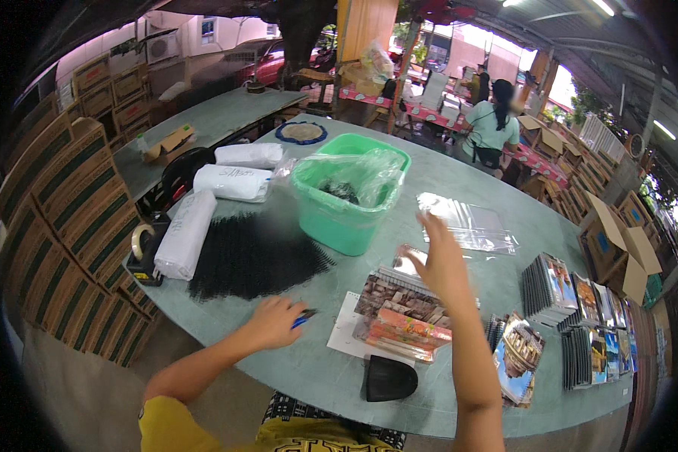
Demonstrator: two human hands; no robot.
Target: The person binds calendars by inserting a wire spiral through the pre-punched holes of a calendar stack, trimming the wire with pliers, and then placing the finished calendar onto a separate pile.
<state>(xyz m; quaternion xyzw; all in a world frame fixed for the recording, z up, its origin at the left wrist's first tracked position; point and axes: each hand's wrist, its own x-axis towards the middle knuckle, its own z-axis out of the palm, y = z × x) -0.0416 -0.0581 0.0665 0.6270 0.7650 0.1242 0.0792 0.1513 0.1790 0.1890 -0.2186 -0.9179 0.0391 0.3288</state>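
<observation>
My left hand point(277, 322) is closed around a slim blue tool with a dark tip point(301, 319), perhaps a pen or small pliers; its exact kind is unclear. It hovers beside the spread of thin black coils or strips point(252, 256). Over the middle of the table my right hand point(441, 260) is raised, fingers apart, holding nothing. Below it lie spiral-bound notebooks point(399, 300) with picture covers, partly hidden by that hand. An orange-red printed piece point(410, 329) and a white sheet point(344, 331) lie next to them. Clear plastic sleeves point(471, 224) lie just beyond the right hand.
A green bin point(339, 222) lined with clear plastic stands at the table's middle. White rolled packs point(187, 235) and a tape dispenser point(145, 245) are left. A black rounded object point(390, 378) sits near the front edge. Notebook stacks point(550, 290) stand right. A co-worker point(490, 124) stands beyond.
</observation>
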